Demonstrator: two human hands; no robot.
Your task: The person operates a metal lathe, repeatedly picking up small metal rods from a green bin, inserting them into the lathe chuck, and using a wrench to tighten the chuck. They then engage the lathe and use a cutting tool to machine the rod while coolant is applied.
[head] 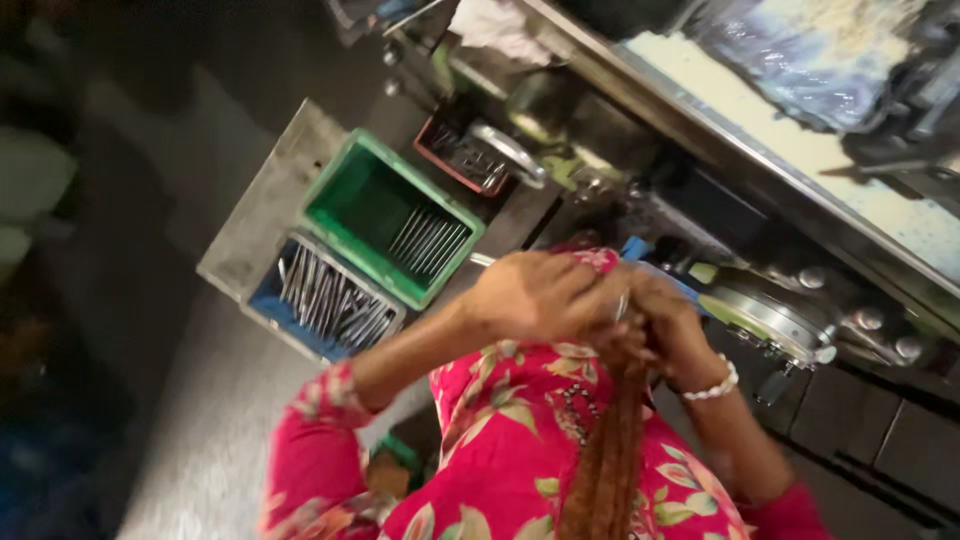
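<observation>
I look down my own front, which is covered by a pink flowered garment [510, 420]. A long reddish-brown braid [610, 450] hangs down it. My left hand [535, 295] and my right hand [672, 325] meet at the braid's far end, both closed around the hair. The right wrist wears a white bead bracelet [715, 385]. The fingertips are hidden in the hair.
Past my hands, a green crate [345, 195] and a blue tray [275, 300] hold several thin metal rods on a grey stand. A small red tray [432, 150] lies behind them. A machine with a round metal disc [765, 315] sits at right under a bench [760, 110].
</observation>
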